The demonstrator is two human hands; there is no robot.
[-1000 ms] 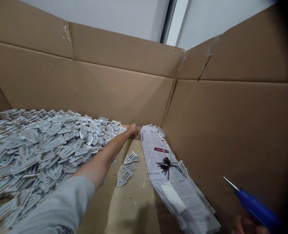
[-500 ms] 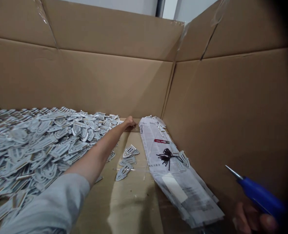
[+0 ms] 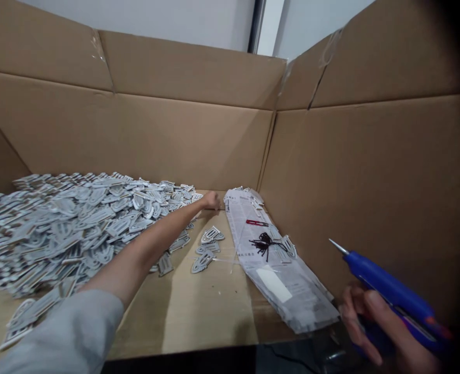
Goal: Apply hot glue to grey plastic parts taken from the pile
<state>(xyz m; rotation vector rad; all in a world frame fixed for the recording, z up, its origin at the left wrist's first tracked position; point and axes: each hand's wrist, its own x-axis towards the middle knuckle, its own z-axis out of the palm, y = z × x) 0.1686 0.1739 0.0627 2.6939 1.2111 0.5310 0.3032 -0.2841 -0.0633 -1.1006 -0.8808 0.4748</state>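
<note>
A heap of flat grey shield-shaped clips point(image 3: 78, 223) banks toward the cardboard bin wall point(image 3: 136, 135) at 10 o'clock, and the left hand point(image 3: 211, 200) reaches past the heap's far end, narrowly bunched, though I cannot tell whether it holds anything. Just below it, 3 loose clips point(image 3: 208, 249) lie apart from the heap, seemingly set aside, beside a strip of newspaper point(image 3: 245, 244) bearing a small red object point(image 3: 257, 223) and black thread point(image 3: 264, 244). At 4 o'clock the right hand point(image 3: 374, 324) closes firmly around a blue-handled awl point(image 3: 386, 283), its long axis pointing steel tip first toward 10 o'clock, apparently held ready for use.
</note>
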